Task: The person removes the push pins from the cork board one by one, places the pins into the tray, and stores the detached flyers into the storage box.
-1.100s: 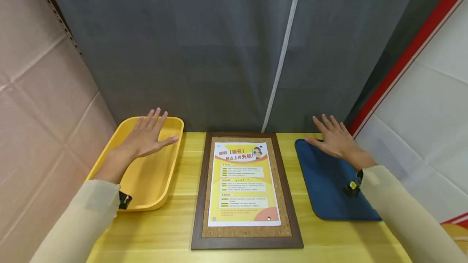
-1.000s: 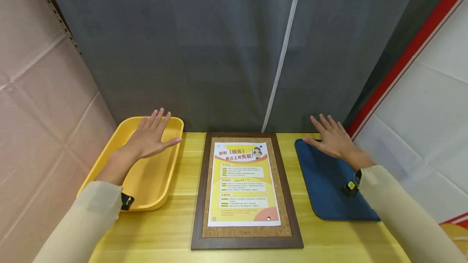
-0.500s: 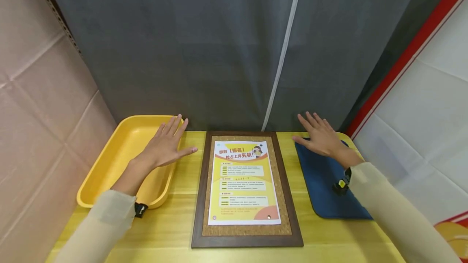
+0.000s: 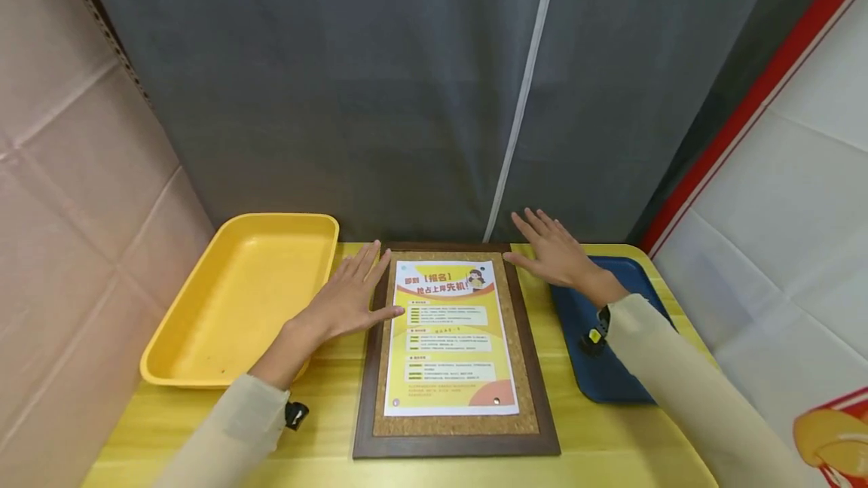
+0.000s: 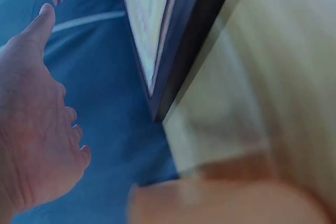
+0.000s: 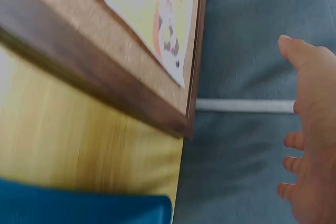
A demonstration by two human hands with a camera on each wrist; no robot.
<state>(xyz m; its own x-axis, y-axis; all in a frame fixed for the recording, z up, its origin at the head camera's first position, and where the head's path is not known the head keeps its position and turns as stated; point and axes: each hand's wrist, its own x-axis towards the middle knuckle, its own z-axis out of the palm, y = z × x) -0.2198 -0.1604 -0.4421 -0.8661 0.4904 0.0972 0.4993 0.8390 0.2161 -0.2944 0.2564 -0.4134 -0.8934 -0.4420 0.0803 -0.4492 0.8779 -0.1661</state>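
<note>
Hands are spreading flat on either side of a framed corkboard (image 4: pixel 456 352) lying in the middle of the yellow wooden table (image 4: pixel 597 443). The left hand (image 4: pixel 346 301) is hovering at the frame's left edge, grip released, fingers straight, the thumb reaching over the cork border toward the pinned yellow flyer (image 4: pixel 450 337). The right hand (image 4: pixel 552 253) is lying open near the frame's far right corner, its grip released too, holding nothing; whether it touches the frame I cannot tell. A yellow tray (image 4: pixel 203 367) is sitting at the left, and a blue mat (image 4: pixel 610 382) is lying at the right under the right sleeve.
</note>
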